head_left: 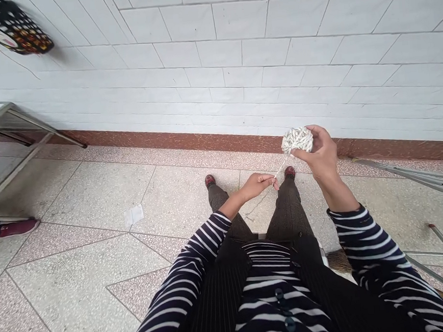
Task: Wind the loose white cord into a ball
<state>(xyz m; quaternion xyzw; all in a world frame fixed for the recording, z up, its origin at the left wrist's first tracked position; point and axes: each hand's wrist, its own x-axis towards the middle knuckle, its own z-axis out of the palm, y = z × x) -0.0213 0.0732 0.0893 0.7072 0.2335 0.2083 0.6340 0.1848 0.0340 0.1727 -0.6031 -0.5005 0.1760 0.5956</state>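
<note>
A ball of white yarn (296,140) rests in my right hand (322,153), with the thumb in front and the fingers curled behind it. From the ball's lower left, a strand of yarn (282,167) runs down to my left hand (260,185). That hand pinches the strand between thumb and fingers in front of my legs. Below the left hand, a thin loose end seems to hang over the floor, too fine to follow clearly.
A metal-framed table (13,108) stands at the left, with another person's shoe (18,227) beside it. White paper (136,214) lies on the floor. Metal tubing (425,173) is at the right. A patterned black item (15,29) hangs on the tiled wall (227,48).
</note>
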